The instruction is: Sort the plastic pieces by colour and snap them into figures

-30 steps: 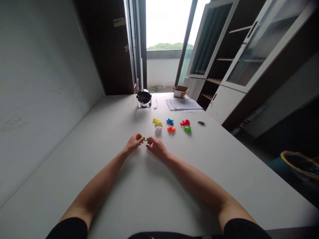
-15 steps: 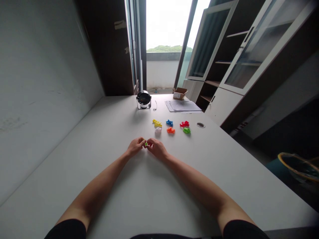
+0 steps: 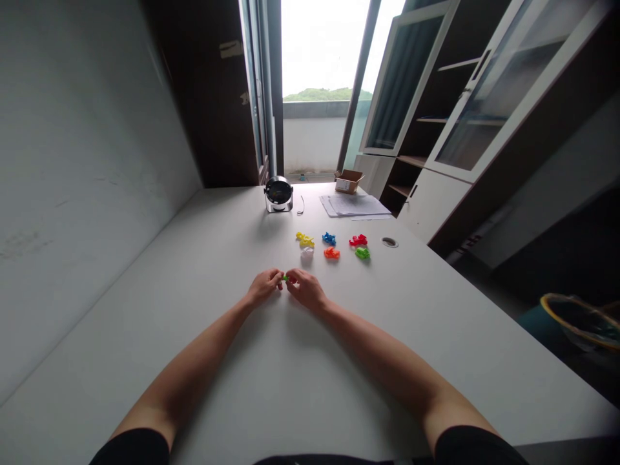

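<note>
Your 2 hands sit close together near the middle of the white table, wrists apart, forearms resting out toward you. Step in hand: fine finger work on 1 small bright-green plastic piece, held just above the tabletop in the gap between your hands.

Grip: clenched, small-scale. Your left hand and right hand both curl inward, and the fingertips of each close on the piece from either side. Neither hand is open. The fingers cover most of the piece, so its shape and exact hold are hard to make out. You cannot tell from this view which hand bears more of it.

Just beyond your hands, 6 small items lie apart on the table in 2 loose rows: a yellow piece, a blue piece and a red piece, then a whitish piece, an orange piece and a green piece. None touches your hands.

Farther off: a round metal-cased device, a small cardboard box and a stack of papers.

Next move calls for steady, fine fingertip control; the piece is small and mostly covered.
</note>
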Available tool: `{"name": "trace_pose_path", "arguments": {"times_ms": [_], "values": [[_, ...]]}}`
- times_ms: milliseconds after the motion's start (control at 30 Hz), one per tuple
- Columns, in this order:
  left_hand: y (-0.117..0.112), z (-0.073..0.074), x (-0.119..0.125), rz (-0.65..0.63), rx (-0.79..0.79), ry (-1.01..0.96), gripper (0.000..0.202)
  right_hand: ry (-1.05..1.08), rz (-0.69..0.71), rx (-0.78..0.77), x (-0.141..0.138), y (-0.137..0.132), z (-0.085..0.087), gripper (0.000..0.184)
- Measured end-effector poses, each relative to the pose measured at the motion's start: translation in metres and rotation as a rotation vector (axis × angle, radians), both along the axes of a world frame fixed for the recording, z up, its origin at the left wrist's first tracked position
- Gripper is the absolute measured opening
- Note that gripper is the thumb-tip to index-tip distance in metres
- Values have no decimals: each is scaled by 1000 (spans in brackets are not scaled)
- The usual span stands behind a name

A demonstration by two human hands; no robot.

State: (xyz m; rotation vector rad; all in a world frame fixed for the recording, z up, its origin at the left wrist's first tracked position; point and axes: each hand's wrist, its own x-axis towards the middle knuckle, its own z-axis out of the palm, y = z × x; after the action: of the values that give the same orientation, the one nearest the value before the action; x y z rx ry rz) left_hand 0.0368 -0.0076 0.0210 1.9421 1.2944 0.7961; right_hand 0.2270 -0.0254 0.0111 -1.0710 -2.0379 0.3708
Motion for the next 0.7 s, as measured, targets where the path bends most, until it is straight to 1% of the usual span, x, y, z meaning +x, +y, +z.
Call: {"name": "trace_pose_path", "arguments": {"times_ms": [67, 133, 233, 367, 500, 700], "values": [[0, -1, 0, -1, 11, -8, 44, 15, -23, 0, 1, 0, 1, 8], [0, -3, 1, -3, 7, -45, 39, 29, -48, -10, 2, 0, 1, 8], [1, -6, 2, -26, -15, -155, 33, 47, -88, -41, 3, 0, 2, 7], [1, -11, 3, -79, 1, -263, 34, 74, -135, -108, 4, 1, 3, 9], [0, -13, 2, -103, 28, -286, 40, 84, -168, -133, 4, 0, 4, 12], [-1, -13, 3, -93, 61, -234, 30, 62, -175, -145, 5, 1, 5, 15]]}}
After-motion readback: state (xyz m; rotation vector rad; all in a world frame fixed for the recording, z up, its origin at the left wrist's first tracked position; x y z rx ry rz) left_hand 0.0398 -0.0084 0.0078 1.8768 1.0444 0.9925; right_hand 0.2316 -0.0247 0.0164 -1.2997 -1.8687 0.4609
